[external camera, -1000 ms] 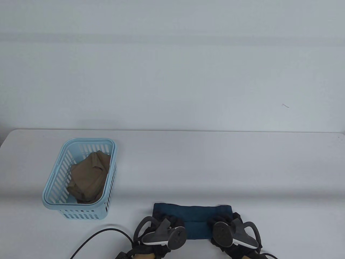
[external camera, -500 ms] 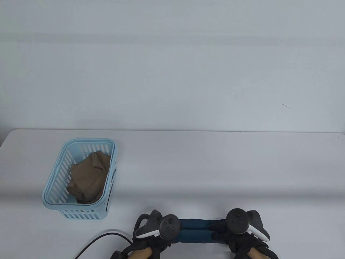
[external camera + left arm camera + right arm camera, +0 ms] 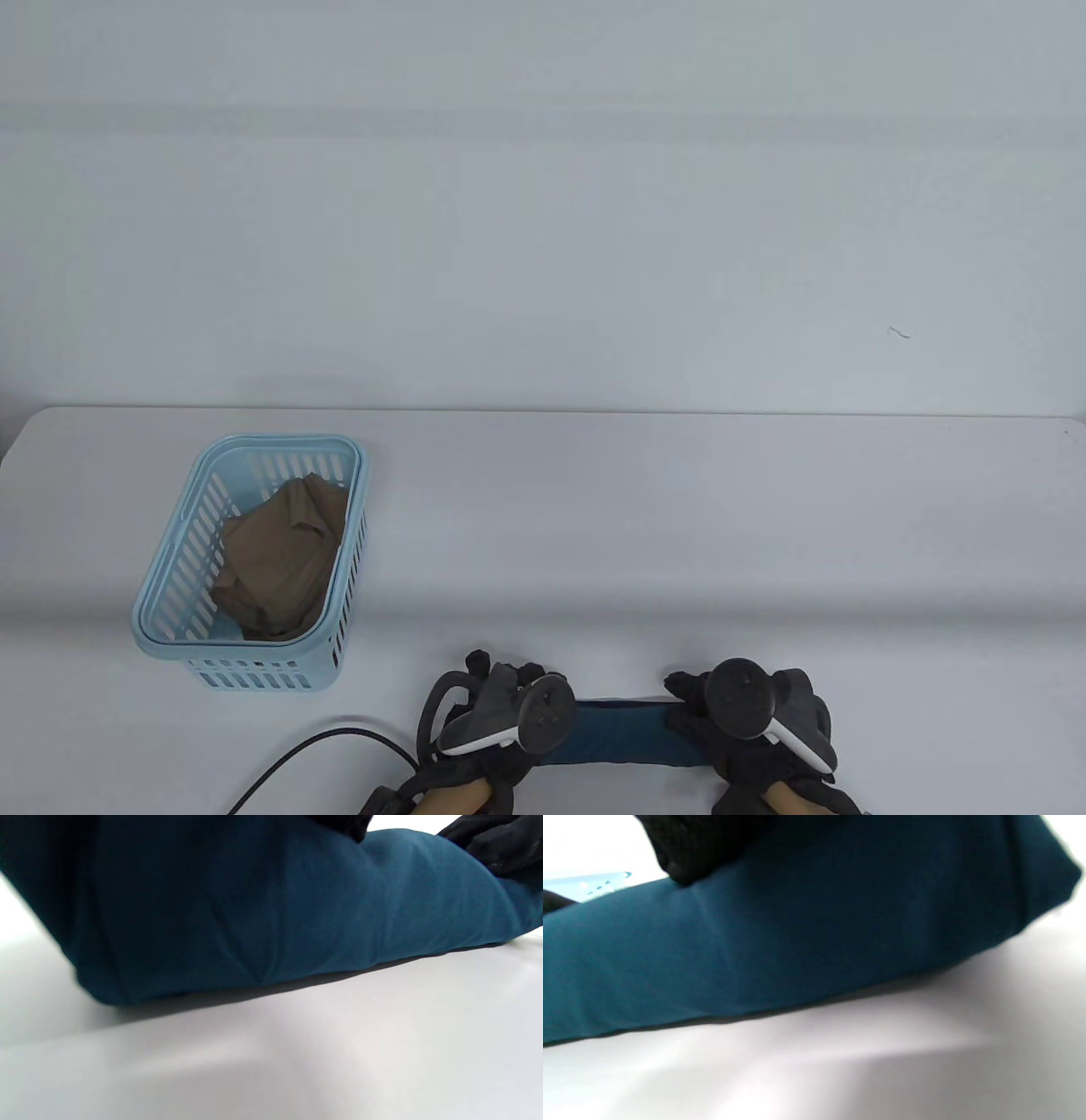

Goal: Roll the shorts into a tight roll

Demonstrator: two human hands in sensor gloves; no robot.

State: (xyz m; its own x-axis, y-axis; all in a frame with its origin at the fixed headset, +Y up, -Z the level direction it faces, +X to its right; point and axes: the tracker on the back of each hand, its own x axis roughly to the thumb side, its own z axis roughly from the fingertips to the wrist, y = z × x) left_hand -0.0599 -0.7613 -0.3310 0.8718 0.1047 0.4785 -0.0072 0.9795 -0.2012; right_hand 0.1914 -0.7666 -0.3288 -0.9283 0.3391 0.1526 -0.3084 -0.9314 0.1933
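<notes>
The teal shorts (image 3: 624, 735) lie as a thick roll near the table's front edge, lengthwise left to right. My left hand (image 3: 501, 679) rests on top of the roll's left end, and my right hand (image 3: 700, 692) on its right end. Both wrist views show the roll close up on the white table, in the left wrist view (image 3: 271, 908) and the right wrist view (image 3: 780, 942), with black gloved fingers (image 3: 700, 849) pressing down on its top. The trackers hide most of both hands in the table view.
A light blue basket (image 3: 170, 632) with a crumpled brown garment (image 3: 280, 556) stands at the left. A black cable (image 3: 314, 755) runs along the front edge left of my left hand. The white table (image 3: 679, 526) stretches far behind the roll.
The flat folded part of the shorts beyond my hands has gone into the roll. Both hands turned over the roll, and their fingers now lie on top of it.
</notes>
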